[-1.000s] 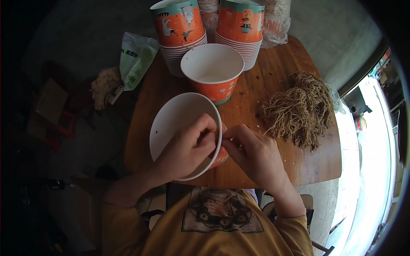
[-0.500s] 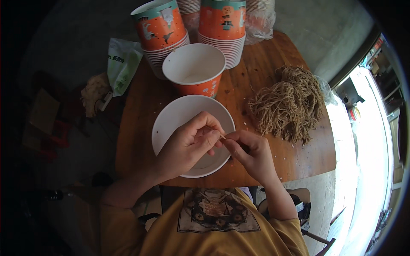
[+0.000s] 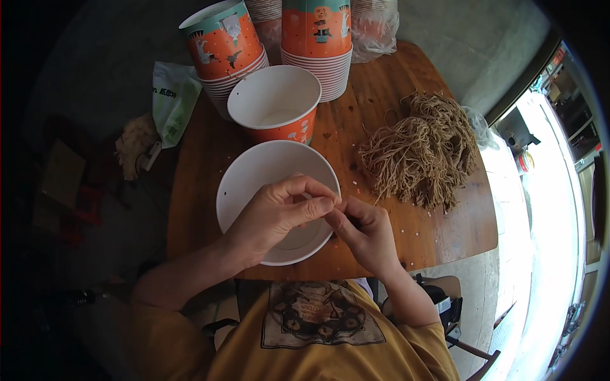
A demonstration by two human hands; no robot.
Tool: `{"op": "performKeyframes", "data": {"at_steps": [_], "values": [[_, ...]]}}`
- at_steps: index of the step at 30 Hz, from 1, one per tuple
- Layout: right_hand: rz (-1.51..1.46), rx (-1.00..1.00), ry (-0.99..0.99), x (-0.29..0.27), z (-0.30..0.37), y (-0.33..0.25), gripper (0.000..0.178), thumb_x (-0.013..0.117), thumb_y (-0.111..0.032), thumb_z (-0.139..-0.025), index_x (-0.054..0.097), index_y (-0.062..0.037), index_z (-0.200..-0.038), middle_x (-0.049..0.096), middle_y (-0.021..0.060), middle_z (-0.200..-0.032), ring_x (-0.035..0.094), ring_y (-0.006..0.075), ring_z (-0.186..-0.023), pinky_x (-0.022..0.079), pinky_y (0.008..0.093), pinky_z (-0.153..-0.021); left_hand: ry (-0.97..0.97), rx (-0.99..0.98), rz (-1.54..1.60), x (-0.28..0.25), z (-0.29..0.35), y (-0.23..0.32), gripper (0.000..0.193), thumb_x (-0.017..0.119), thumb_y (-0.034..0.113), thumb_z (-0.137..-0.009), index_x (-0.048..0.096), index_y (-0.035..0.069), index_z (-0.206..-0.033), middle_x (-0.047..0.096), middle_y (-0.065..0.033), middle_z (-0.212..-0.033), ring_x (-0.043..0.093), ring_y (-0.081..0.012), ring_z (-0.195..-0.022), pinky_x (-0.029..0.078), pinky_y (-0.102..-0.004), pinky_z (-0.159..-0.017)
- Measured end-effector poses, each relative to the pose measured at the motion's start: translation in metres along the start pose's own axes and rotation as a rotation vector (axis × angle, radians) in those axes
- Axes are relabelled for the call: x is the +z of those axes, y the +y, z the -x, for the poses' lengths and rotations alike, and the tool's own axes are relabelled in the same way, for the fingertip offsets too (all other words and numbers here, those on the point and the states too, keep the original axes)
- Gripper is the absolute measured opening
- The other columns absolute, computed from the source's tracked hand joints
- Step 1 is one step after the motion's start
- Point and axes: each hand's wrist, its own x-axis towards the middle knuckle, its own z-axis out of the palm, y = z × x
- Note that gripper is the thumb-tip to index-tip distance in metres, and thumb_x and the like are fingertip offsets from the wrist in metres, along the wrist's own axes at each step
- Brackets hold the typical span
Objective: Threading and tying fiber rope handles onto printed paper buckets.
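Observation:
A white-lined paper bucket (image 3: pixel 238 171) stands at the table's near edge, its mouth toward me and a small dark hole in its wall. Over its right rim my left hand (image 3: pixel 289 206) and my right hand (image 3: pixel 365 235) meet, thumbs and forefingers pinched together at the tips. Between them is a thin tan cord, mostly hidden by the fingers. To the right lies a loose heap of tan cords (image 3: pixel 422 152). Just behind the near bucket stands a second bucket (image 3: pixel 276 105), orange outside and white inside, with its wall also holed.
Stacks of orange and green printed buckets (image 3: pixel 316 38) stand at the back, with a tilted stack (image 3: pixel 222 47) beside them. Clear plastic wrap (image 3: pixel 375 35) covers more stacks. Small pale bits dot the wooden table (image 3: pixel 445 244). A white-green bag (image 3: pixel 175 105) hangs off the left side.
My fingertips have closed more tightly together, hiding the cord end that showed between them before. The whole view has shifted slightly, and the buckets and cord heap stay in place on the table.

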Motion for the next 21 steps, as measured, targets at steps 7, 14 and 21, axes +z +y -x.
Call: {"op": "performKeyframes", "data": {"at_steps": [7, 14, 21], "values": [[0.066, -0.036, -0.031, 0.002, -0.002, -0.002, 0.020, 0.056, -0.017, -0.095, 0.066, 0.0003, -0.092, 0.061, -0.0023, -0.072, 0.053, 0.0019, -0.065, 0.044, 0.0189, -0.059, 0.156, 0.165, 0.166, -0.006, 0.000, 0.014, 0.013, 0.055, 0.017, -0.093, 0.059, 0.007, -0.100, 0.059, 0.0010, -0.091, 0.052, -0.0055, -0.079, 0.040, -0.0208, -0.073], [0.104, -0.043, -0.021, 0.004, -0.002, -0.003, 0.020, 0.057, -0.017, -0.094, 0.065, 0.0008, -0.090, 0.060, -0.0023, -0.070, 0.053, 0.0021, -0.064, 0.044, 0.0188, -0.058, 0.110, 0.059, -0.285, -0.019, 0.016, 0.010, 0.018, 0.056, 0.022, -0.095, 0.058, 0.004, -0.098, 0.056, 0.0027, -0.086, 0.049, -0.0034, -0.074, 0.042, -0.0199, -0.067], [0.186, -0.046, -0.007, 0.001, -0.001, 0.000, 0.016, 0.058, -0.014, -0.093, 0.061, 0.0010, -0.088, 0.060, -0.0014, -0.069, 0.054, 0.0027, -0.062, 0.044, 0.0199, -0.056, 0.020, 0.001, -0.013, -0.001, 0.001, 0.000, 0.017, 0.059, 0.019, -0.093, 0.061, 0.005, -0.102, 0.060, 0.0019, -0.089, 0.049, -0.0037, -0.074, 0.042, -0.0195, -0.065]]}}
